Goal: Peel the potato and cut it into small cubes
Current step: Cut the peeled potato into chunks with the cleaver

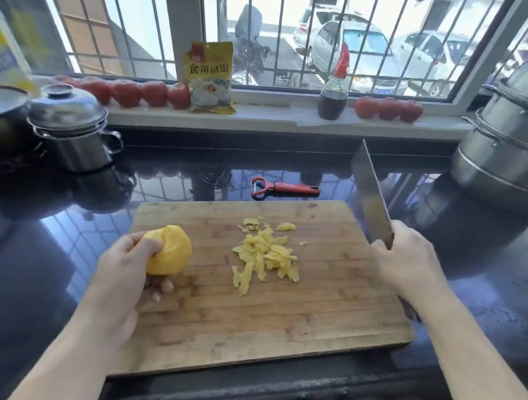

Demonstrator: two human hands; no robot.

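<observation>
Left hand (128,271) grips the peeled potato (169,250) on the board (278,312); right hand (407,260) clasps the cleaver (371,193).

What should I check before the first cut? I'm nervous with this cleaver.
1. Potato fully peeled: ok on the visible side.
2. Left hand grips the potato: ok.
3. Potato resting flat on the cutting board: cannot tell.
4. Right hand holds the cleaver with blade raised: ok.
5. Cutting spot free of peels: not ok, pile sits mid-board.
6. Peeler off the board: ok.
</observation>
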